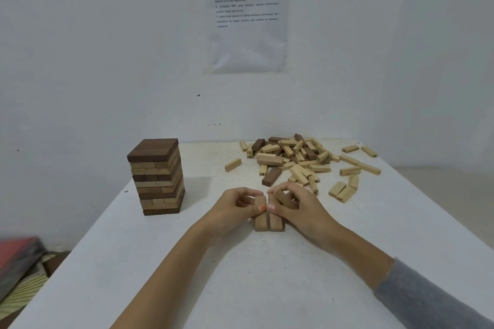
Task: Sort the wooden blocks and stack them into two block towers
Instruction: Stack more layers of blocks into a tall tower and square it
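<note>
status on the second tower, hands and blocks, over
Left hand pinches base blocks; right hand holds third block beside them. Finished tower stands left. Loose pile behind, nothing in the way.

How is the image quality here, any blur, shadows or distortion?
Head view: soft, even light; the block tower casts a faint shadow rightward on the table; the wide-angle lens stretches the corners; the red object lower left is blurred; the wall sheet has soft print.
</note>
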`<state>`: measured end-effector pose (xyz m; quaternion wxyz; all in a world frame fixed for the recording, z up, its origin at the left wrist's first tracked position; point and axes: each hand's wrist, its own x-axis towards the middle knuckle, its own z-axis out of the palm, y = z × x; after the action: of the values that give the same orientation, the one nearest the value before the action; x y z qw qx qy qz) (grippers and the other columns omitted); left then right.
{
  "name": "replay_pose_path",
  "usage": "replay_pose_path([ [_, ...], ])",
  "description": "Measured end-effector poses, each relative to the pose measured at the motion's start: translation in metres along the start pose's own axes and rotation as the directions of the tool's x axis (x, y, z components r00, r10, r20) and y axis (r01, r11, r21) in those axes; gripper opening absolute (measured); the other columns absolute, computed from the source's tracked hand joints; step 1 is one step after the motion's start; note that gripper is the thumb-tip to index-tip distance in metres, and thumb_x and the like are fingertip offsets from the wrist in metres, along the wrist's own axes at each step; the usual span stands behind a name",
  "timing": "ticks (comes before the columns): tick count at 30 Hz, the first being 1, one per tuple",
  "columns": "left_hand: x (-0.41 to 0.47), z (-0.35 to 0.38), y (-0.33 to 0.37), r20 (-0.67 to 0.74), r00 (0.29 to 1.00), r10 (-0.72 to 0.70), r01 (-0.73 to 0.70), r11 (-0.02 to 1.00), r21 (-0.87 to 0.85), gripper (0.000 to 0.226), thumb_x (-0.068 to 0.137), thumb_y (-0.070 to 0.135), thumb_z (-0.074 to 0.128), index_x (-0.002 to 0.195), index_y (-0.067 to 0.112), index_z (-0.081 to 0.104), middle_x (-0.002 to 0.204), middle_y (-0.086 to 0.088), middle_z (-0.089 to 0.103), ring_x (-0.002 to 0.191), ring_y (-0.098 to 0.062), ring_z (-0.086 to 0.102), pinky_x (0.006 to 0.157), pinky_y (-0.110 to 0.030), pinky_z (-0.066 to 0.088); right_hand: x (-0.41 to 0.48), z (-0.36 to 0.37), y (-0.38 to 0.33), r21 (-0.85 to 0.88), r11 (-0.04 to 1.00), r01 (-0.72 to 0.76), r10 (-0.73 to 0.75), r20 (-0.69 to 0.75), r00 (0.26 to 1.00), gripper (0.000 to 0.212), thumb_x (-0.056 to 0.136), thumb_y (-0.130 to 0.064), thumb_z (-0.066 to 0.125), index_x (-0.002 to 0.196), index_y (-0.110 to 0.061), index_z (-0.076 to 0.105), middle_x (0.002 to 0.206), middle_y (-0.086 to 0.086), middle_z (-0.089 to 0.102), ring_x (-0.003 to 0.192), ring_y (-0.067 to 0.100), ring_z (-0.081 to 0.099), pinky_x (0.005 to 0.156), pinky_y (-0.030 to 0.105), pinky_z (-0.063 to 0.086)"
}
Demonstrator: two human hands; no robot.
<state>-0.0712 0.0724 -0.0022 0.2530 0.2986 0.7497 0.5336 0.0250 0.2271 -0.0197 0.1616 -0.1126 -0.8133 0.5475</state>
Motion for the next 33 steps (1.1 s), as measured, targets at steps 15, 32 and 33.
replay_pose_path([
  [15,-0.004,-0.021,0.000,0.238,0.971,-0.032,-0.050,0.943,0.328,0.085,0.064,0.053,0.080,0.136,0.051,0.035,0.135,0.023,0.044,0.129,-0.004,0.037,0.107,-0.029,0.032,0.001,-0.022,-0.002,0.214,0.969,-0.121,0.121,0.012,0.993,0.008,0.085,-0.026,0.074,0.091,-0.031,0.071,0.085,0.010,0.057,0.082,0.020,0.059,0.085,0.041,0.054],
  [32,0.002,-0.004,-0.013,0.121,0.981,0.153,-0.193,0.853,0.485,0.084,0.066,0.054,0.081,0.135,0.053,0.033,0.125,0.033,0.051,0.126,0.000,0.034,0.100,-0.028,0.014,0.006,-0.056,0.011,-0.235,0.967,0.095,-0.005,0.355,0.935,0.091,0.063,-0.035,0.090,0.131,-0.062,0.036,0.122,-0.022,0.054,0.111,0.004,0.051,0.094,0.023,0.047],
  [33,0.002,-0.003,-0.013,0.109,0.981,0.161,-0.194,0.857,0.477,0.083,0.066,0.052,0.081,0.134,0.052,0.034,0.125,0.033,0.052,0.125,0.002,0.035,0.100,-0.027,0.014,0.006,-0.054,0.012,-0.219,0.970,0.105,-0.027,0.333,0.942,0.090,0.063,-0.033,0.090,0.131,-0.060,0.038,0.121,-0.020,0.055,0.109,0.003,0.051,0.093,0.021,0.046],
])
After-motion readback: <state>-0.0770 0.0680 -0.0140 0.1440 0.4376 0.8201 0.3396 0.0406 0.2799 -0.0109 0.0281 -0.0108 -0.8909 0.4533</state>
